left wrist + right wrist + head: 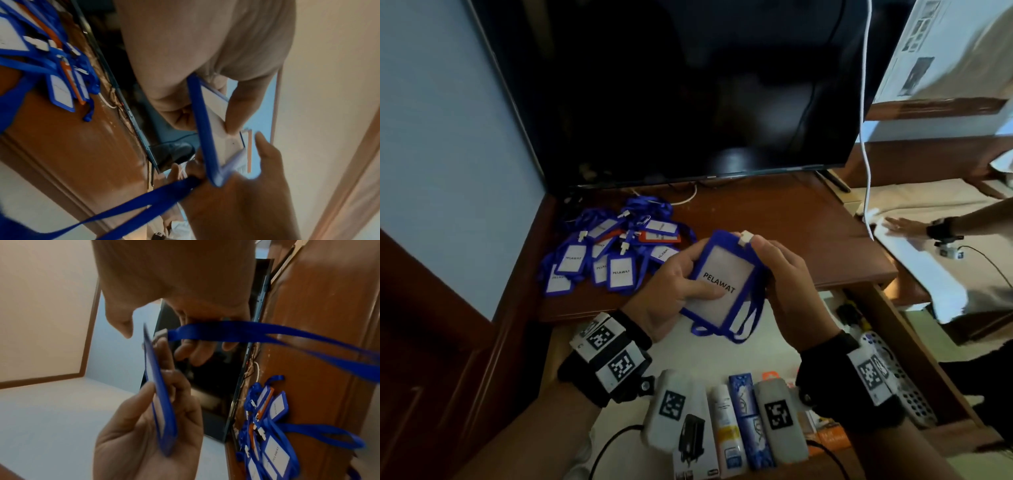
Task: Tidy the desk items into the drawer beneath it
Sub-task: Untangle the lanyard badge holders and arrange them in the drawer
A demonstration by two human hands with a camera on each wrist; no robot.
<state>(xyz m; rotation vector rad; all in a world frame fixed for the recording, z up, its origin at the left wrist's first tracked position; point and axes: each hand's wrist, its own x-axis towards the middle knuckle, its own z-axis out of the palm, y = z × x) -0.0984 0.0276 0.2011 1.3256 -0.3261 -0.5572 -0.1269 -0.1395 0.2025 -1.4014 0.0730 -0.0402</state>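
Note:
I hold a blue badge holder (pixel 726 279) printed PELAWAT over the open drawer (pixel 914 346). My left hand (pixel 685 281) grips its left edge, thumb on the card face. My right hand (pixel 782 274) grips the right edge, a fingertip by the white clip at the top. The left wrist view shows the holder (pixel 205 129) edge-on, its blue lanyard (pixel 133 206) trailing down. The right wrist view has the lanyard (pixel 246 331) running under my right fingers (pixel 195 352), with the holder (pixel 162 410) in my left hand (pixel 144 443). A pile of badge holders (pixel 609 255) lies on the desk (pixel 774 219).
A dark monitor (pixel 671 89) stands at the back of the desk, with a white cable (pixel 864 137) hanging at its right. The drawer holds boxes and tubes (pixel 736 425) and a white perforated item (pixel 907 390). Another person's hand (pixel 904 226) rests on white cloth to the right.

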